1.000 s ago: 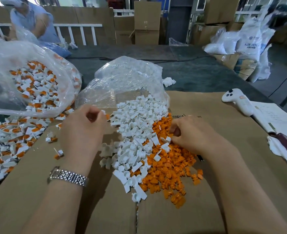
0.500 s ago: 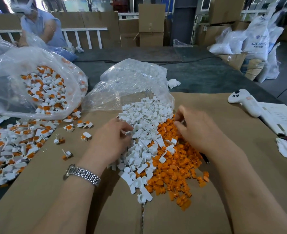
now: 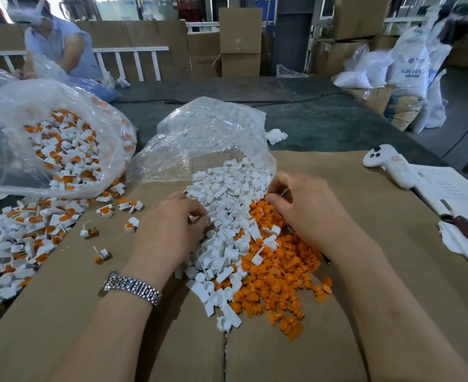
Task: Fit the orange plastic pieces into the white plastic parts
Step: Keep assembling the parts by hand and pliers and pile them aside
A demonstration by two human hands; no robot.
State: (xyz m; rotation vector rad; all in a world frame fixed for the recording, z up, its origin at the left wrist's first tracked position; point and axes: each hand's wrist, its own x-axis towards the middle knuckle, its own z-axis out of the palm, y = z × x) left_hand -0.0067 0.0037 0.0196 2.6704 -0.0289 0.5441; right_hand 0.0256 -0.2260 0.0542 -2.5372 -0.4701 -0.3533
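Partly complete: assembled pieces [image 3: 21,238] lie at left; loose white parts [image 3: 227,216] and orange pieces [image 3: 277,271] remain.
Left hand [image 3: 169,230] and right hand [image 3: 307,210] curl into the piles; any grip cannot be told.

A person's left hand [image 3: 169,230] and right hand [image 3: 307,210], fingers curled, dig into the heap of white plastic parts [image 3: 227,213] on the flattened cardboard [image 3: 365,271]; orange plastic pieces [image 3: 277,274] lie right of that heap, assembled parts [image 3: 21,238] far left.
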